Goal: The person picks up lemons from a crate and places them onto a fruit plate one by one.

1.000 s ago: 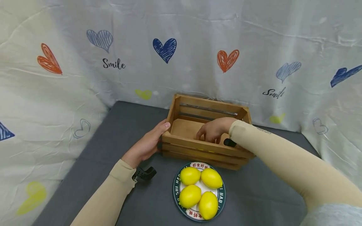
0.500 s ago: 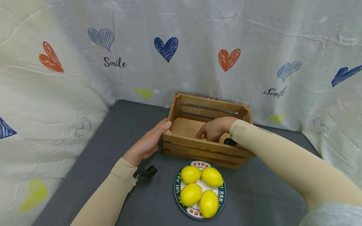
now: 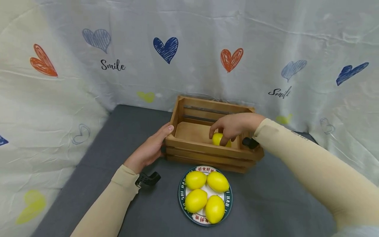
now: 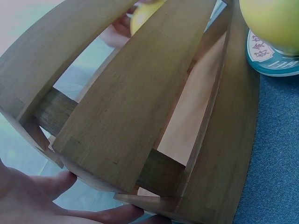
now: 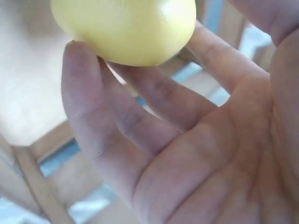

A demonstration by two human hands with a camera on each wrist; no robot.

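Note:
A slatted wooden crate [image 3: 207, 151] stands on the grey table. My left hand [image 3: 148, 151] rests flat against its left end, thumb at the top corner; in the left wrist view its fingers [image 4: 28, 196] lie along the crate [image 4: 140, 93]. My right hand [image 3: 234, 125] hovers over the crate's right half. Its fingertips touch a yellow lemon [image 3: 219, 138] inside the crate, near the front wall. In the right wrist view the lemon [image 5: 126, 28] sits at the tips of loosely extended fingers [image 5: 140, 116], with the thumb apart from it.
A green-rimmed plate [image 3: 229, 200] with several lemons [image 3: 195, 200] lies just in front of the crate. A heart-printed cloth [image 3: 189, 65] hangs behind and to the left. The grey tabletop [image 3: 118, 138] spreads left of the crate.
My right hand has risen from low inside the crate, and the lemon under its fingers now shows. The left hand has stayed against the crate.

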